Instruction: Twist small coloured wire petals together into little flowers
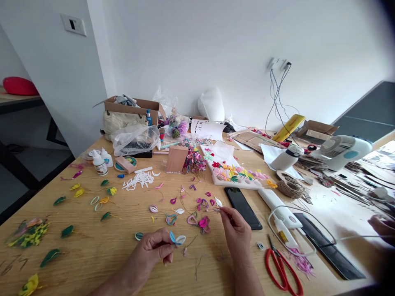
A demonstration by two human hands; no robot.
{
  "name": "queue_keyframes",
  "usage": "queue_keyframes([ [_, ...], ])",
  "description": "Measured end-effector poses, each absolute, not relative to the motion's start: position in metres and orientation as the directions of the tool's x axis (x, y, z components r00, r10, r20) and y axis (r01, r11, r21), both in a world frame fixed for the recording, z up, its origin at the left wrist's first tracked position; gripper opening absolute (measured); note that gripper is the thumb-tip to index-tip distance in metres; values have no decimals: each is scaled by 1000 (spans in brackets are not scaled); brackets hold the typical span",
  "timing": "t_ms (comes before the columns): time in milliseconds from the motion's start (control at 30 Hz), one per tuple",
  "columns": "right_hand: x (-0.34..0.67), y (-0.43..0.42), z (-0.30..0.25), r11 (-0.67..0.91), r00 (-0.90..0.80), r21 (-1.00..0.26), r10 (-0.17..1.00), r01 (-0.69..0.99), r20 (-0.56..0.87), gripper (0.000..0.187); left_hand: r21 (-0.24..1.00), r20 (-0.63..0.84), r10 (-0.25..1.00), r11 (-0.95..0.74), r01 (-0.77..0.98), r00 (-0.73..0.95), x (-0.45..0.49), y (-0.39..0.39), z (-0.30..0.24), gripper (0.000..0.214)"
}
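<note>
My left hand point(154, 248) pinches a small pair of blue and white petals point(178, 238) between thumb and fingertips. To its right, my right hand point(237, 232) is closed on a small white petal point(218, 202), which sticks up beyond the fingertips. Between the hands lie loose thread-wound petals, among them a magenta one point(203, 222) and a blue-brown looped piece point(170, 219). A striped oval petal point(153, 209) rests farther back. Beside my left hand is a dark green oval piece point(139, 236), partly hidden. Any stem inside my fingers is too small to make out.
Red-handled scissors point(279, 263) and a black phone point(242, 207) lie right of my hands. A white power strip point(280, 207) trails a cable. Green and yellow leaves point(51, 257) spread leftward. Glue bottles point(99, 163) stand behind. Another person's hand point(382, 226) shows at far right.
</note>
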State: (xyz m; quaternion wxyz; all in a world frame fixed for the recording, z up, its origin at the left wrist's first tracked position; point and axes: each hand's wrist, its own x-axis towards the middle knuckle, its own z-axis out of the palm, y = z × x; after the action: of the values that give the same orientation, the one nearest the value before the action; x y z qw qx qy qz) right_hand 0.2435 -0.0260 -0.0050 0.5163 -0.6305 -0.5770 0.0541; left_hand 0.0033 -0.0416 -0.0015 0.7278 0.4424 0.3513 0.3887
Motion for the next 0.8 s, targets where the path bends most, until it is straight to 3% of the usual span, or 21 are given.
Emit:
queue_keyframes([
  [233,244,-22,-12,165,386,-763,785,625,486,18,914,-157,873,305,-267,461,2,-42,-3,17],
  [600,240,-19,-6,226,271,-669,788,708,553,16,861,-231,861,398,-317,452,6,-40,4,17],
  [800,245,-20,-4,113,300,-656,823,746,482,18,836,-199,879,383,-393,434,-1,-37,6,11],
])
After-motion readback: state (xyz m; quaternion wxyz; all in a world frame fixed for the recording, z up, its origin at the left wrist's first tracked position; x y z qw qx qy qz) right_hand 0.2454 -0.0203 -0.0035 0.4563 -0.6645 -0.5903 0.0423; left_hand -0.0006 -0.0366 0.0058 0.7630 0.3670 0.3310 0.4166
